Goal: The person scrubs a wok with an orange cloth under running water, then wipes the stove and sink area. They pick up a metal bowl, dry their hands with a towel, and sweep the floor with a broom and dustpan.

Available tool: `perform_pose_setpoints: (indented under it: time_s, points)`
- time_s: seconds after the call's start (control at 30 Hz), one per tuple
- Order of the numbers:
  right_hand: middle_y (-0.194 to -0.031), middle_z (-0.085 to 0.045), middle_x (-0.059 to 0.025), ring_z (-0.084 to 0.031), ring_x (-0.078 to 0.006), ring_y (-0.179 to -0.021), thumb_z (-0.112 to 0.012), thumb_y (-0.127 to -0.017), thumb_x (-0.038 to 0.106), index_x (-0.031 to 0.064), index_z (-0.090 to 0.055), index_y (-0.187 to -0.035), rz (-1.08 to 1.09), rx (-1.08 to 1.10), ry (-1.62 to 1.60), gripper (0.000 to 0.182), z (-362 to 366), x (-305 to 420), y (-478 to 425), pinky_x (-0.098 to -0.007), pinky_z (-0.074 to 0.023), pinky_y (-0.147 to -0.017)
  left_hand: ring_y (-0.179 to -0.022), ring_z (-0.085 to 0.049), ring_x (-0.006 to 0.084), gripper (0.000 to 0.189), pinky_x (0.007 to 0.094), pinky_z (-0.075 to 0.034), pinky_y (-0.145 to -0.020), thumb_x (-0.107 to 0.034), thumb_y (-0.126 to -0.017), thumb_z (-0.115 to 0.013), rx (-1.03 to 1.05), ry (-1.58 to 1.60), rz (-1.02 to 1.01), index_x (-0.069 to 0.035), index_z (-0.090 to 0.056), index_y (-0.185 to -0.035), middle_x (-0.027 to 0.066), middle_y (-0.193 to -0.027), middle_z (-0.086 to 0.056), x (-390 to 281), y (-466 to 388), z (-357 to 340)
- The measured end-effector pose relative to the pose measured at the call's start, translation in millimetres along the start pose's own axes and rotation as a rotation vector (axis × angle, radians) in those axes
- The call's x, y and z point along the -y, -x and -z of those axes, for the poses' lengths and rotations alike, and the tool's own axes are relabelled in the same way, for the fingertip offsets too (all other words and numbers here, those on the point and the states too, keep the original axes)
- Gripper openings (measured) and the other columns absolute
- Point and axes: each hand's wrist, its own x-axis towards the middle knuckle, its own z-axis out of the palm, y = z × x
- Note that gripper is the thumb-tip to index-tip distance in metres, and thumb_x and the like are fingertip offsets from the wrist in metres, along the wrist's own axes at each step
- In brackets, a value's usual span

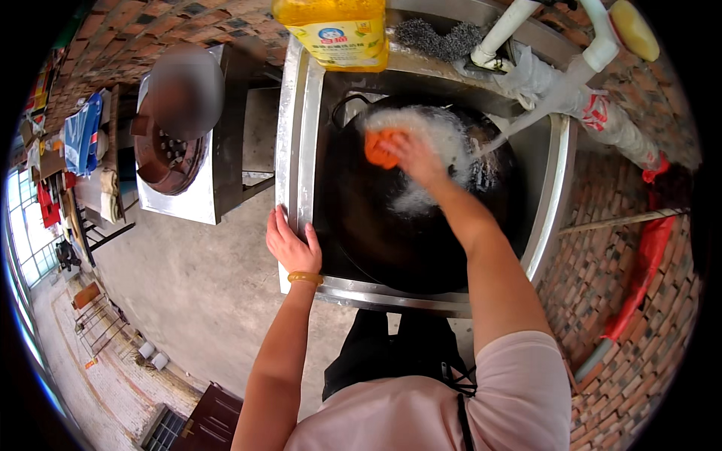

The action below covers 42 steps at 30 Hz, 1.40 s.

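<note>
My right hand [416,158] presses an orange scrubbing cloth or pad [381,148] against the inside of a large black wok [366,225]. The wok sits in a stainless steel sink [395,288], with foamy water [414,121] around my hand. From the upper right, a stream of water [530,115] runs into the wok. My left hand [293,242] rests on the sink's left rim near the front corner, fingers apart, holding nothing; a yellowish bangle is on that wrist.
A bottle of yellow dish detergent [344,39] and steel wool scourers [437,38] stand at the sink's back edge. White pipes [507,31] and a yellow sponge [634,31] are at the upper right. A metal stove [175,203] is at the left; a brick wall is at the right.
</note>
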Motion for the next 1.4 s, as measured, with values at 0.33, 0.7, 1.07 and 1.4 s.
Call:
perform_pose_setpoints:
  time_s: [0.33, 0.7, 1.07, 1.4]
  points:
    - [-0.147, -0.017, -0.0068, -0.012, -0.0250, -0.136, -0.044, -0.082, 0.007, 0.0123, -0.032, -0.135, -0.562, 0.108, -0.120, 0.055, 1, -75, 136, -0.0474, -0.0078, -0.110, -0.115, -0.040, 0.0353, 0.057, 0.0438, -0.029, -0.097, -0.023, -0.079, -0.056, -0.029, 0.055, 0.002, -0.001, -0.038, -0.129, 0.0184, -0.127, -0.041, 3, -1, 0]
    - [-0.144, -0.018, -0.0192, -0.013, -0.0433, -0.132, -0.047, -0.085, 0.048, 0.0167, -0.031, -0.137, -0.333, 0.388, -1.000, 0.063, 63, 116, 129, -0.0587, -0.0098, -0.103, -0.115, -0.040, 0.0367, 0.055, 0.0443, -0.030, -0.096, -0.022, -0.080, -0.055, -0.030, 0.094, 0.030, 0.000, -0.038, -0.127, 0.0193, -0.127, -0.041, 3, 2, 2]
    - [-0.143, -0.024, -0.0118, -0.034, -0.0303, -0.125, -0.056, -0.083, 0.030, 0.0291, -0.028, -0.138, -0.697, -0.083, -0.846, 0.062, -38, 7, 47, -0.0608, -0.0138, -0.099, -0.115, -0.040, 0.0368, 0.055, 0.0443, -0.030, -0.096, -0.023, -0.080, -0.055, -0.039, 0.088, 0.037, 0.000, -0.038, -0.127, 0.0197, -0.127, -0.041, 8, 5, -4]
    - [-0.147, -0.003, -0.0212, -0.002, -0.0476, -0.132, -0.043, -0.084, 0.056, 0.0129, -0.021, -0.140, -0.800, 0.345, -0.903, 0.073, 41, 132, 66, -0.0668, -0.0059, -0.098, -0.115, -0.040, 0.0370, 0.056, 0.0444, -0.030, -0.097, -0.021, -0.080, -0.056, -0.050, 0.114, 0.033, 0.000, -0.038, -0.128, 0.0198, -0.128, -0.041, 3, 3, -1]
